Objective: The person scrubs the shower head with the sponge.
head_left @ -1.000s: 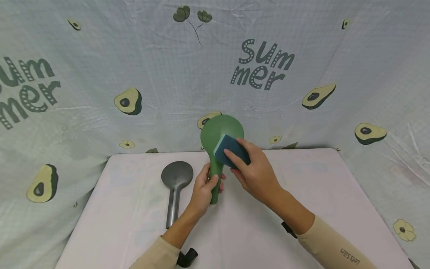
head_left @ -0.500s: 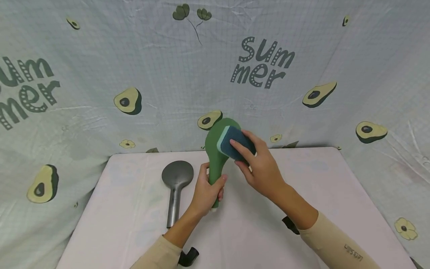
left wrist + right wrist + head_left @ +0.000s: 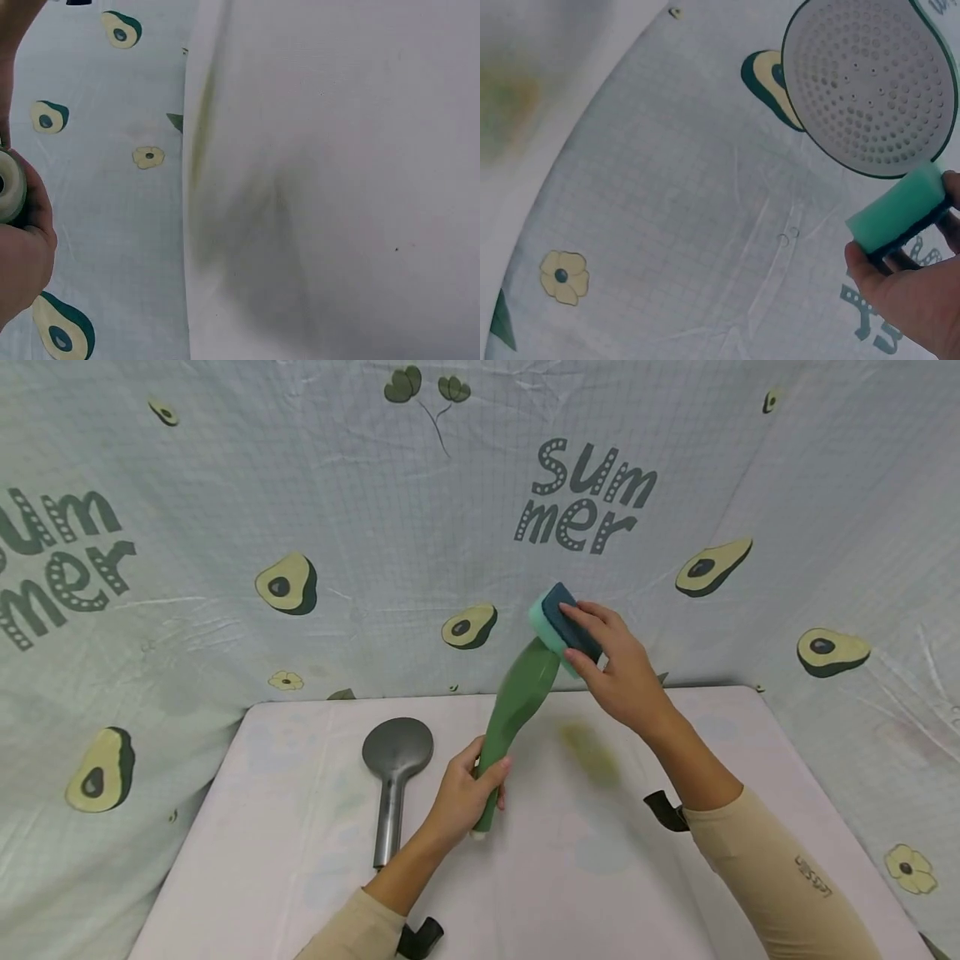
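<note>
A green shower head (image 3: 520, 689) is held up over the table, turned edge-on in the head view. My left hand (image 3: 465, 793) grips its handle near the lower end. The right wrist view shows the white nozzle face (image 3: 866, 82) with its rings of small holes. My right hand (image 3: 618, 664) pinches a sponge (image 3: 558, 627), teal on one side and dark blue on the other, at the top rim of the shower head. In the left wrist view, the left hand (image 3: 30, 255) curls round the handle's round end (image 3: 9, 187).
A grey shower head (image 3: 397, 752) lies on the pale pink table (image 3: 300, 827), left of my left forearm. Behind the table hangs a cloth (image 3: 375, 527) printed with avocados. Black wrist straps (image 3: 422, 937) show under the forearms.
The sponge moved up and right from the green shower head's broad back to its top rim. My left hand has turned the shower head edge-on and tipped it right.
</note>
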`<state>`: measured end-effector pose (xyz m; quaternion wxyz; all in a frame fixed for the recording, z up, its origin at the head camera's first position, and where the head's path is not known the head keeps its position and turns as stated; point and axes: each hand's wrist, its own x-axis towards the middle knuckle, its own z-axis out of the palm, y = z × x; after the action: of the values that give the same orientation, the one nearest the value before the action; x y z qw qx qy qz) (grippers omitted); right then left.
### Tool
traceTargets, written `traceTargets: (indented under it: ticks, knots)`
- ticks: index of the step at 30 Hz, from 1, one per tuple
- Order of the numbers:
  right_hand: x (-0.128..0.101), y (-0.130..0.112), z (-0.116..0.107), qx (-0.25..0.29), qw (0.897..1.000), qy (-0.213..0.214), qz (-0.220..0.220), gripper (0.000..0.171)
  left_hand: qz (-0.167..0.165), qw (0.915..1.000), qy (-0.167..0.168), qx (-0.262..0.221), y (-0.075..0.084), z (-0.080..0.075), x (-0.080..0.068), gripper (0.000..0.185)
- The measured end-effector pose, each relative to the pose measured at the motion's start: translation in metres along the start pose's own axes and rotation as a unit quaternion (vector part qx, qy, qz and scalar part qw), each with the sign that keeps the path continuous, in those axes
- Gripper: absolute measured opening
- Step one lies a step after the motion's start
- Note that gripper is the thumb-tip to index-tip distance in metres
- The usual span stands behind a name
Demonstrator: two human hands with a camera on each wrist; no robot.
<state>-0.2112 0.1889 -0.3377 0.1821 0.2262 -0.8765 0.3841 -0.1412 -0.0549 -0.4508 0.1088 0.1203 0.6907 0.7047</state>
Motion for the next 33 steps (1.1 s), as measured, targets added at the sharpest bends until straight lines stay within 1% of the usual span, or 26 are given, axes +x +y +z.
traceTargets:
  ticks: [5,9,11,13,16,19,21,23,26,29,31,33]
  knots:
    - [-0.006,-0.001,0.003,-0.023,1.0,0.001,-0.014,0.055,0.011,0.9998,-0.004,0.014,-0.002,0.001,0.0,0.043]
    - [-0.011,-0.008,0.005,-0.022,0.999,0.018,-0.027,0.057,0.016,0.9997,-0.013,0.016,-0.002,0.002,0.0,0.051]
    - [-0.014,-0.012,0.007,-0.029,0.998,0.03,-0.045,0.058,0.018,0.9996,-0.013,0.017,-0.002,0.003,0.0,0.053]
    - [-0.017,-0.016,0.01,-0.044,0.996,0.041,-0.072,0.059,0.019,0.9996,-0.01,0.015,-0.001,0.004,0.001,0.054]
    - [-0.023,-0.021,0.017,-0.093,0.986,0.054,-0.129,0.06,0.021,0.9997,-0.004,0.007,-0.001,0.005,0.002,0.051]
    - [-0.032,-0.022,0.029,-0.141,0.969,0.067,-0.191,0.061,0.02,0.9998,-0.002,-0.005,0.0,0.005,0.004,0.046]
    - [-0.039,-0.023,0.038,-0.163,0.958,0.066,-0.227,0.062,0.02,0.9997,-0.008,-0.014,0.0,0.004,0.004,0.046]
    - [-0.047,-0.024,0.048,-0.178,0.948,0.058,-0.255,0.062,0.023,0.9994,-0.016,-0.019,0.0,0.004,0.005,0.046]
    - [-0.057,-0.024,0.06,-0.193,0.938,0.033,-0.287,0.065,0.027,0.9991,-0.026,-0.02,0.001,0.004,0.004,0.043]
    - [-0.063,-0.024,0.067,-0.193,0.934,0.014,-0.301,0.069,0.036,0.9983,-0.044,-0.015,0.002,0.004,0.003,0.04]
    - [-0.063,-0.023,0.068,-0.186,0.935,0.01,-0.302,0.07,0.042,0.9971,-0.062,-0.015,0.003,0.004,0.003,0.039]
    - [-0.06,-0.024,0.065,-0.18,0.938,0.01,-0.295,0.069,0.052,0.9954,-0.079,-0.011,0.003,0.004,0.003,0.04]
